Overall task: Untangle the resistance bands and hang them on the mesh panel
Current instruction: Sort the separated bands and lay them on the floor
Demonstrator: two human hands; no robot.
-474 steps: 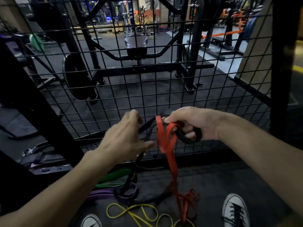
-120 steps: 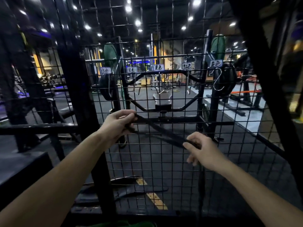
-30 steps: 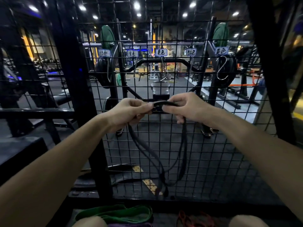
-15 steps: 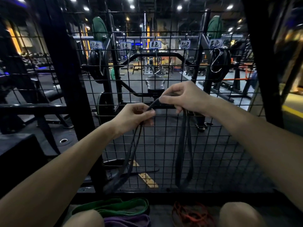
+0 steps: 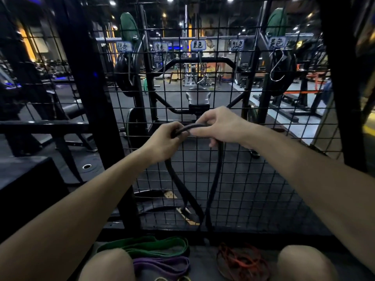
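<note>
A black resistance band [image 5: 215, 177] hangs in a long loop in front of the black mesh panel [image 5: 253, 179]. My left hand [image 5: 164, 141] grips its top end and my right hand [image 5: 221, 126] pinches the same top stretch just to the right. The loop's bottom reaches the panel's lower rail. On the floor between my knees lie a green band [image 5: 146, 246], a purple band [image 5: 162, 265] and a red band [image 5: 241, 262]. Along the top of the panel runs a row of label tags [image 5: 197, 45], with an S-hook [image 5: 277, 64] under the right one.
A thick black upright post [image 5: 87, 98] stands at the panel's left edge and another [image 5: 343, 78] at the right. A black box [image 5: 26, 185] sits low at the left. Gym racks and a bench show behind the mesh.
My hands have drawn closer together at the band's top. The hanging loop has narrowed, its two sides swinging inward to meet at the bottom.
</note>
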